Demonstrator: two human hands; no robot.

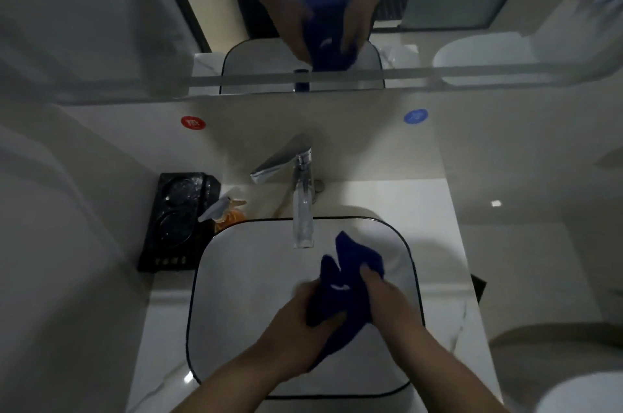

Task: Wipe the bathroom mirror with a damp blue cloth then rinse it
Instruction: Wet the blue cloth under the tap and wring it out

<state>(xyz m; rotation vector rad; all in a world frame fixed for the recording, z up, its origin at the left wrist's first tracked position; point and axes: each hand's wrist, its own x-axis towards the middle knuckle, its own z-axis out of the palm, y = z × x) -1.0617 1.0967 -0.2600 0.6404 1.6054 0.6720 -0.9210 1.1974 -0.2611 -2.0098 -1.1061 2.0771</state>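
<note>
- While bunched between left hand [305,318] and right hand [387,298], both clamped round it, hung blue cloth [340,291] over sink [236,277].
- Ran long axis up toward tap [301,207]; spout just beyond upper tip.
- Nearer spout: right hand. Water: cannot tell.

Dim bathroom, white counter [435,210], toilet [573,392] beside it.
</note>
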